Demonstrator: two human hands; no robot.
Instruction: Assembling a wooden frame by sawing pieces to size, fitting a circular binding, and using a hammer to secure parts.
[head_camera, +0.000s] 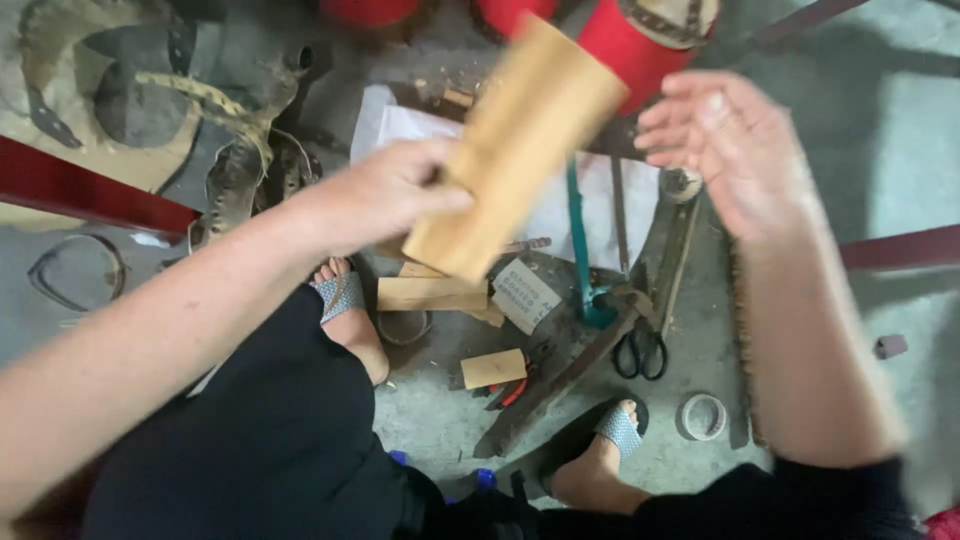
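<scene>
two hands up over the floor: left hand (375, 195) grips the lower end of a tan, flat, blurred wooden block (515, 145); right hand (725, 150) spread, empty, just beside it. step looks like handing across; next needs the right closing on its upper end.

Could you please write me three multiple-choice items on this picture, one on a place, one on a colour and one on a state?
1. Where do the scissors lie?
A. on the floor near the right foot
B. in the right hand
C. on the wooden piece

2. What colour is the cylinder at the top?
A. blue
B. red
C. white

3. How is the right hand?
A. shut on the scissors
C. gripping tape
B. open and empty

Answers: 1 A, they rest on the concrete floor by the sandalled right foot; 2 B, its side is red; 3 B, the fingers are spread, while the left hand grips the wooden piece.
</scene>
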